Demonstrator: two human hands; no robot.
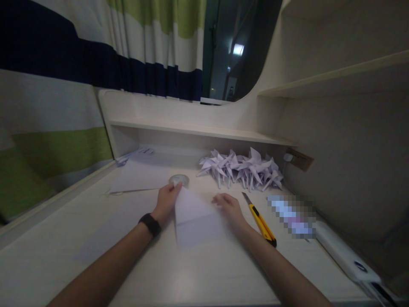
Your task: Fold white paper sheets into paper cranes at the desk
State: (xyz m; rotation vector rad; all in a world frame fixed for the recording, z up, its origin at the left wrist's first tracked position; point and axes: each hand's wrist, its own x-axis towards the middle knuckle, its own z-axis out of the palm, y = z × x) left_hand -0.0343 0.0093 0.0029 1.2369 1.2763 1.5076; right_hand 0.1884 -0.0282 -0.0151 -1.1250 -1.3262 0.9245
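Note:
A white sheet of paper (194, 217), with one part folded over the rest, lies in front of me on the desk. My left hand (169, 199), with a dark band on its wrist, pinches the sheet's upper left corner between thumb and fingers. At the right edge of the paper is my right hand (229, 207), its fingers bent and smeared by motion; whether they grip the paper I cannot tell. Just behind my left hand lies a roll of tape (179, 181), partly covered by the fingers. To the right of my right hand rests a yellow utility knife (260, 221), its blade showing.
Several white paper pinwheels (243, 168) are heaped at the back right. A stack of paper (140, 172) and rolled paper sticks (140, 151) lie back left. A blurred-out phone-like object (290, 215) and a white power strip (347, 251) line the right side, below a shelf (335, 76).

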